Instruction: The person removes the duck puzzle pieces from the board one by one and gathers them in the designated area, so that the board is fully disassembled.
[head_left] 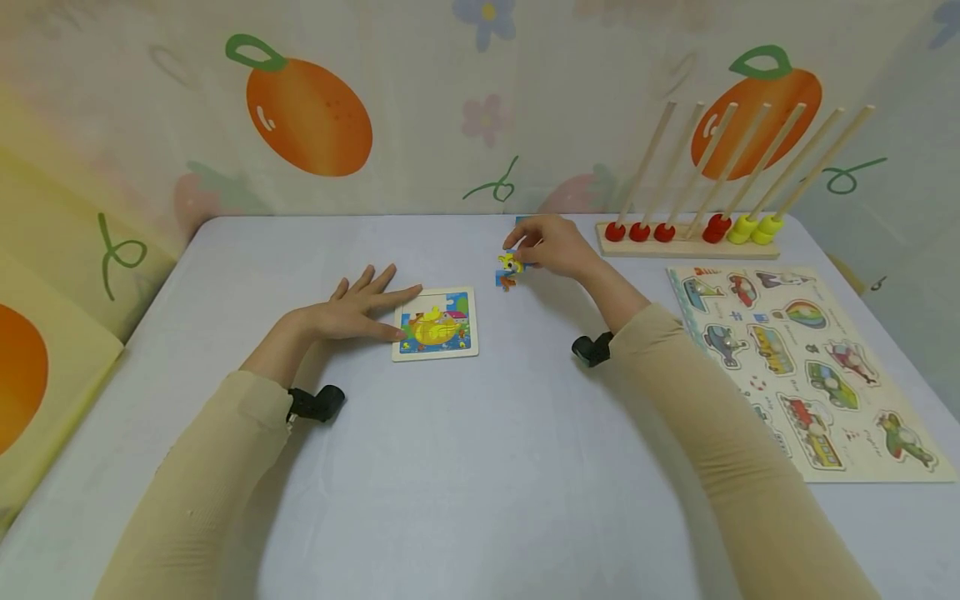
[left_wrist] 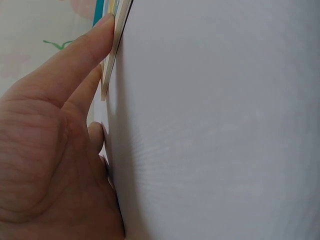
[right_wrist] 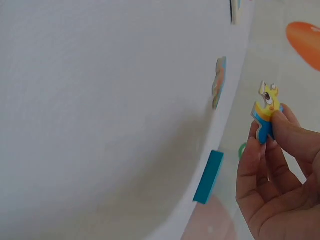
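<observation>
My right hand (head_left: 555, 247) pinches a small yellow and blue jigsaw piece (right_wrist: 266, 114) with a cartoon eye between thumb and fingers, raised above the table in the right wrist view. Below it lies another jigsaw piece (head_left: 506, 282), blue with brown. My left hand (head_left: 341, 315) is spread with straight fingers at the left side of a small framed jigsaw puzzle (head_left: 475, 327). Its thumb (left_wrist: 102, 37) and index finger rest on the frame's edge. The puzzle shows a yellow duck-like picture, with a pale bare patch along its upper left.
A teal block (right_wrist: 209, 177) lies near the table's far edge, mostly hidden behind my right hand in the head view. At the back right stands a wooden bead rack (head_left: 690, 247) with tall pegs. In front of it lies a vehicle peg board (head_left: 757, 342). A patterned wall borders the table.
</observation>
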